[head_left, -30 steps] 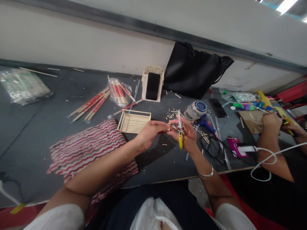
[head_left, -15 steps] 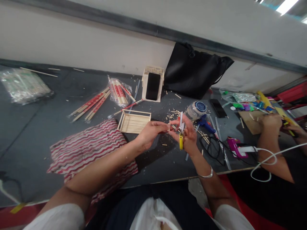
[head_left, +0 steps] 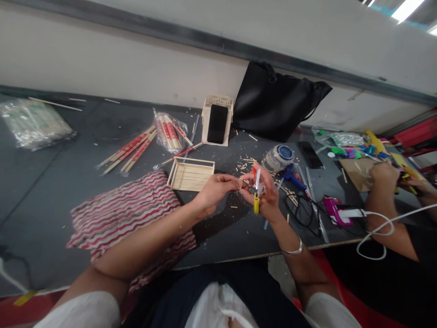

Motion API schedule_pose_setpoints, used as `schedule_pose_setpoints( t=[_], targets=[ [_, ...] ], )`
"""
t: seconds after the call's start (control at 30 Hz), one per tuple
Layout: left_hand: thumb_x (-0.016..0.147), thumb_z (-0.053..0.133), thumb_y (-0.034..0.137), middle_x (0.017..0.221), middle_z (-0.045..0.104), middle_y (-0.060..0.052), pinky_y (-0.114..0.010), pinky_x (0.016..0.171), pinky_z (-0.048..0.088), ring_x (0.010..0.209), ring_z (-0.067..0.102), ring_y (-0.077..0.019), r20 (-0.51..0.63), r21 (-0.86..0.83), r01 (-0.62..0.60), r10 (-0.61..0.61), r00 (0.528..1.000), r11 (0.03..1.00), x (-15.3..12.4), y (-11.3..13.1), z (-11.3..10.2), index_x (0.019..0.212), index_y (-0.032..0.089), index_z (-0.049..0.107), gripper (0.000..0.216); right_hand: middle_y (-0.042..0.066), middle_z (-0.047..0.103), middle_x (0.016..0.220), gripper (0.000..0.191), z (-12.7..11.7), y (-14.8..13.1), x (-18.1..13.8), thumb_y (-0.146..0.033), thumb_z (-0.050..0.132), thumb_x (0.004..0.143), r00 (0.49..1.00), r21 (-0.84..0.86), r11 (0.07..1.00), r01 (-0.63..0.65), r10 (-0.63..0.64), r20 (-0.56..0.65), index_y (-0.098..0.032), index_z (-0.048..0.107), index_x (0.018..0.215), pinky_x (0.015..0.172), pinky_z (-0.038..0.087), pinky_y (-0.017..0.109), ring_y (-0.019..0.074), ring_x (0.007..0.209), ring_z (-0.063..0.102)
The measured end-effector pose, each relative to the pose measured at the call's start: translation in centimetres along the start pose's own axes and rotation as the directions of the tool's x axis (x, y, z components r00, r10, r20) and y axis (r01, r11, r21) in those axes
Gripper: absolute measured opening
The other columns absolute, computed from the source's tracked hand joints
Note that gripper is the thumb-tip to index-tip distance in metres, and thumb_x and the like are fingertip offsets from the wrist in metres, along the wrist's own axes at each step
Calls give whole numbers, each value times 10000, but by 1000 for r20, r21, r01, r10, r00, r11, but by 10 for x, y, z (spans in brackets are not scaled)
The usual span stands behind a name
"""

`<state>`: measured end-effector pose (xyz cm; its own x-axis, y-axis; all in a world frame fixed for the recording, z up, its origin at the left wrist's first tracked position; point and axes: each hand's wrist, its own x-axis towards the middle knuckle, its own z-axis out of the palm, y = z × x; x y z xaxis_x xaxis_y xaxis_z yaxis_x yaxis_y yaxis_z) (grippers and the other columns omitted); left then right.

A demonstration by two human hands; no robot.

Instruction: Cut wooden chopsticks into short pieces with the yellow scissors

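Left hand (head_left: 214, 193): fingers drawn in, thumb and fingertips pinching a wooden bit (head_left: 240, 183) above the worktop, near its front edge.
Right hand (head_left: 268, 197): closed round a yellow-handled cutter (head_left: 256, 197), the handle pointing down toward the front edge and the blades upward.
Wooden bit: small, held between the two hands just beside the cutter's blades; whether they touch it I cannot tell.
Worktop (head_left: 68, 182): dark grey, sprinkled with pale offcuts around the hands.
Stick tray (head_left: 190, 174): lies flat just left of the left hand, toward the middle.
Striped cloth (head_left: 126, 214): red and white, spread at the front edge under the left forearm.
Phone (head_left: 217, 123): stands in a stick-built stand at the back edge.
Black bag (head_left: 276, 107): leans on the wall at the back edge, right of the phone.
Chopstick packets (head_left: 136, 148): red wrappers, lying behind and left of the tray.
Pink glue gun (head_left: 336, 210): near the front edge, right of the right hand, by a white cable.
Another person's hand (head_left: 384, 175): at the right end, resting on brown card.
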<state>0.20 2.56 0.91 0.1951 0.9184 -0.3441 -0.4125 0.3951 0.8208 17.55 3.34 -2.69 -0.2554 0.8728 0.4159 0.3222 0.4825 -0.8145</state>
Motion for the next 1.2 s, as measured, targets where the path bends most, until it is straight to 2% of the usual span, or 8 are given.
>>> schedule_pose_setpoints(
  t=[0.13,0.33,0.47,0.63,0.87,1.07,1.2],
  targets=[
    [613,809,244,703,757,-51,-301,797,500,714,650,-158,13,30,-29,28,1000,999,-1,0,-1,597,178,757,85,118,649,1334,739,-2,-2,0,-362,812,786,1000,-33,999,5,-5,-14,-310,468,1438,904,618,445,276,1097,707],
    [591,859,301,736,771,-67,-313,815,507,730,664,-168,52,8,3,-4,999,1000,-1,-2,-3,633,161,770,171,119,666,1321,726,-2,-7,1,-361,784,822,999,6,999,44,-44,-19,-308,433,1456,875,624,435,235,973,735],
    [627,841,289,699,760,-60,-296,835,500,710,663,-152,91,8,6,-7,996,1000,-2,-1,-3,634,156,772,150,124,651,1347,741,-3,-5,1,-378,795,809,998,-9,998,54,-55,-13,-297,433,1450,898,622,456,253,1035,728],
    [665,795,225,679,755,-57,-288,820,505,689,661,-147,81,15,12,-13,997,1000,-2,0,-2,626,160,771,79,125,656,1339,731,-3,-4,0,-428,785,813,999,-46,998,33,-34,-11,-290,442,1443,901,625,453,269,1094,711],
    [648,797,225,702,761,-63,-295,750,526,673,662,-152,28,-35,28,-27,999,999,-3,0,-2,655,155,780,72,57,756,1101,718,-3,-11,2,-427,775,829,1000,-23,1000,16,-17,-26,-323,425,1447,796,638,416,238,934,745],
    [632,823,263,726,767,-71,-324,793,541,710,690,-174,36,-37,8,-6,999,999,-3,0,-1,665,150,775,127,58,753,1105,768,-1,-5,-3,-419,783,814,998,11,1000,-14,14,-53,-326,398,1472,818,630,439,246,946,735],
    [633,838,298,743,776,-60,-315,815,536,750,697,-179,17,11,-84,84,996,996,-6,3,1,663,170,773,146,56,756,1085,720,-3,-6,-4,-403,763,822,996,3,1000,-29,30,-85,-306,438,1457,724,622,396,210,774,711]
  ],
)
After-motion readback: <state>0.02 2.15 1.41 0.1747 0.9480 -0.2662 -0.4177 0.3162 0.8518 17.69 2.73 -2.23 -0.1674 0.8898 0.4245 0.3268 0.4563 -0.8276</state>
